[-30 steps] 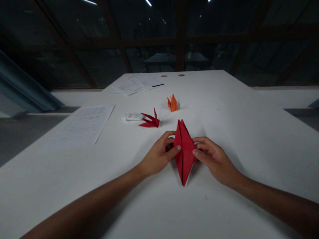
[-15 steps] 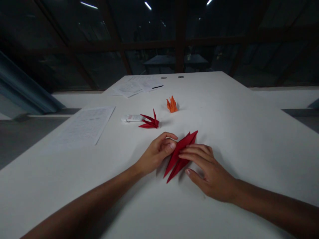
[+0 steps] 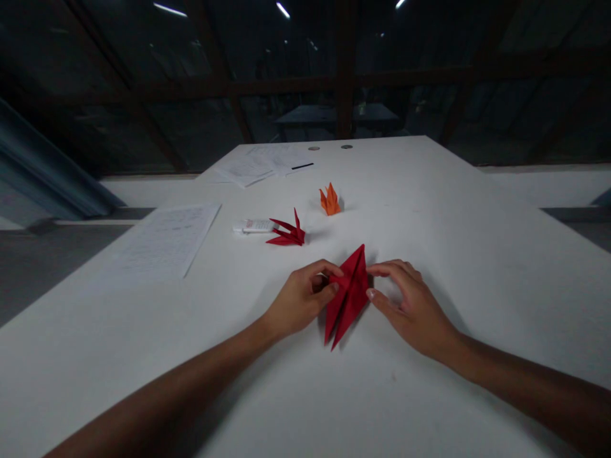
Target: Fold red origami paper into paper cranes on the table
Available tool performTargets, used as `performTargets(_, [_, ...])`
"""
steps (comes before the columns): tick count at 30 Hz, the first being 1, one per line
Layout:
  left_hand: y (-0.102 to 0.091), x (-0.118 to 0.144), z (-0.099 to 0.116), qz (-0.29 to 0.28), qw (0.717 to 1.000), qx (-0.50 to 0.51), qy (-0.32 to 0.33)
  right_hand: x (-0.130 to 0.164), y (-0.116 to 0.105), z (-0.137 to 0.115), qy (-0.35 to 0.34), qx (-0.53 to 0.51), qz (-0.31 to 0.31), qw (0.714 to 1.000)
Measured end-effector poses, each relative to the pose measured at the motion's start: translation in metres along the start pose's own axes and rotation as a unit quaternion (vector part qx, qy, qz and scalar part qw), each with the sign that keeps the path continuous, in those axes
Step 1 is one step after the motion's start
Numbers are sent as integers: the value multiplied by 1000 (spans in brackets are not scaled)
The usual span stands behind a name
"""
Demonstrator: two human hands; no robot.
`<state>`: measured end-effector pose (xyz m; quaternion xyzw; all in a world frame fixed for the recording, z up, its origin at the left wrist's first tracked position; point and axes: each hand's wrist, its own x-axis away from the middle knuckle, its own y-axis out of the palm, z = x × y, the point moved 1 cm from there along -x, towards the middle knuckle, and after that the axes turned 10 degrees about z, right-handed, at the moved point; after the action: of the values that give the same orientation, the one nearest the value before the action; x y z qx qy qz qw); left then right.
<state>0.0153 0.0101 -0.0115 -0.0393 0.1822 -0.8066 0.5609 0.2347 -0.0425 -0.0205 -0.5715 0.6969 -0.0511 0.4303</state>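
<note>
Two hands at one red origami — two folded cranes beyond

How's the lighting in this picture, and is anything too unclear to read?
Head view: dim overall, with bright white streaks on dark glass windows; head view: soft shadows beside bare left hand and bare right hand; head view: faint text on the white paper sheet illegible.
</note>
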Motion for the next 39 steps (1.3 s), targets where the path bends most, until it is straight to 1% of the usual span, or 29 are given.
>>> performTargets(2, [5,4,3,18,990,-122,66,0,2,2,-6,64,-16,998])
performTargets(4, [9,7,5,24,970,-205,126,1,3,2,-10,108,-29,994])
performTargets(6, [12,9,6,29,957,-247,150,1,4,2,-9,124,-42,991])
performTargets(8, [12,10,6,39,951,-268,151,0,4,3,-7,129,-56,990])
performTargets(10, [11,10,6,37,947,-281,154,0,4,3,-11,129,-67,989])
performTargets(13, [10,9,7,9,941,-299,157,-1,5,4,-21,119,-69,990])
performTargets(15, [10,8,9,-4,937,-311,157,-2,4,5,-14,103,-63,993])
performTargets(20, [10,9,10,-6,932,-329,150,-3,2,6,7,37,-62,997])
performTargets(26, [12,10,9,-14,930,-338,145,-4,1,6,-25,-13,-87,996])
performTargets(31, [11,10,8,-12,936,-321,143,-4,0,6,-5,-28,-84,996])
performTargets(35, [12,11,7,-45,931,-319,169,-5,1,7,-3,-36,-81,996])
performTargets(39, [12,12,7,-63,927,-324,178,-5,4,10,-20,-9,-88,996])
